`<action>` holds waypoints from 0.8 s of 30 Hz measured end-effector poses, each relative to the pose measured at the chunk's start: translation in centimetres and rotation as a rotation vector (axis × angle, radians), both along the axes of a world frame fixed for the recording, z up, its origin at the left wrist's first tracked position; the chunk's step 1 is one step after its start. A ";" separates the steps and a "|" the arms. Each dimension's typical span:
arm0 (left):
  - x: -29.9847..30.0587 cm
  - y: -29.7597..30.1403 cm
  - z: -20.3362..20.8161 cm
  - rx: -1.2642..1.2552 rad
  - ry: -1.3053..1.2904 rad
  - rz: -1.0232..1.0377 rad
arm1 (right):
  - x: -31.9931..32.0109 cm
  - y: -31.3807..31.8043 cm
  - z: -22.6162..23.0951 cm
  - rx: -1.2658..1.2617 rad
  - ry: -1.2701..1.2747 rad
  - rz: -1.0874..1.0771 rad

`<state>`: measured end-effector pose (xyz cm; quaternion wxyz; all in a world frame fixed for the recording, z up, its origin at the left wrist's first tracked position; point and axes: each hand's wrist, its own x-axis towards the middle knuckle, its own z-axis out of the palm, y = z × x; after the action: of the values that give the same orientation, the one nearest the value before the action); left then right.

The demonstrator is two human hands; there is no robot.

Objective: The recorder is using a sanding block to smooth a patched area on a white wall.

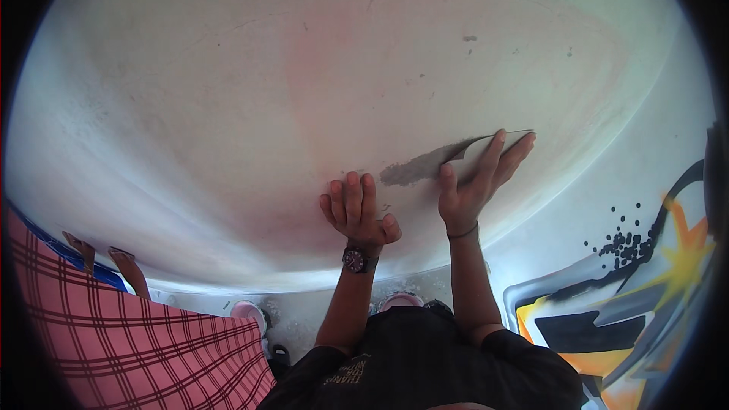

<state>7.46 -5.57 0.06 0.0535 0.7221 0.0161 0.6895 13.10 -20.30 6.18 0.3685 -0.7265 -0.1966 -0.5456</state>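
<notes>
A broad off-white wall surface (250, 114) with faint pink stains fills most of the view. My left hand (353, 209) lies against it, fingers stretched out and thumb apart, holding nothing; a dark watch is on that wrist. To its right, my right hand (478, 190) presses a thin sheet of sandpaper (474, 153) to the surface, with fingers over it and thumb at its near side. One corner of the sheet curls up. Beside the sheet, a rough dark grey patch (418, 170) stretches left toward my left hand's fingertips. The sheet's underside is mostly hidden.
At the left stands a person in a pink checked garment (144, 349), two hands (129, 267) near the surface. Below are a pink bucket (247, 310), another pink container (400, 300) by my body and a dark sandal (281, 354). A painted wall (592, 326) borders the right.
</notes>
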 end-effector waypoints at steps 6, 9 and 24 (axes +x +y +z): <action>0.3 -0.1 0.0 0.005 -0.003 -0.005 | -1.8 2.4 -1.1 -0.117 -0.019 0.040; 0.7 0.0 0.0 -0.001 -0.036 -0.020 | -1.9 2.4 -1.3 -0.242 0.001 0.022; -0.3 1.4 0.2 -0.087 -0.081 -0.100 | -2.8 4.4 -1.5 -0.382 -0.062 0.019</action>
<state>7.17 -4.15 0.28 0.1200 0.6905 0.0077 0.7133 10.32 -15.93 4.70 0.2229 -0.7643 -0.3148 -0.5168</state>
